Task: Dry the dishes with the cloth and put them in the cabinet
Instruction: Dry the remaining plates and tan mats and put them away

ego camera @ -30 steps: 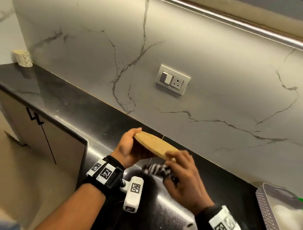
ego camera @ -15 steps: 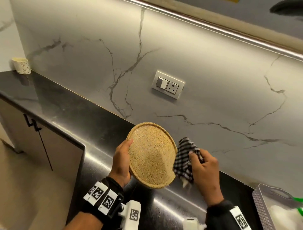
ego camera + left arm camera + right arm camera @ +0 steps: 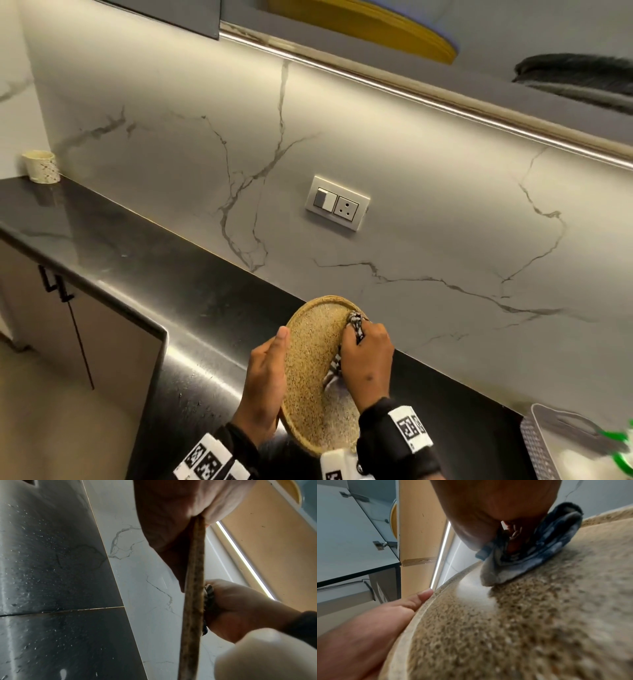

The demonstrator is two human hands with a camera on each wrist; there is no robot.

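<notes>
A speckled tan plate (image 3: 317, 377) is held on edge above the black surface (image 3: 144, 274), in front of the marble wall. The left hand (image 3: 263, 383) grips the plate's left rim, thumb on its face and fingers (image 3: 168, 531) curled behind it. The right hand (image 3: 368, 359) has its fingers bunched round a black-and-white checked cloth (image 3: 354, 323) and presses it against the plate's upper right face. Right of the plate, a grey perforated basket (image 3: 534, 442) stands on the surface. Far left of the plate, a small cream cup (image 3: 41, 166) sits by the wall.
</notes>
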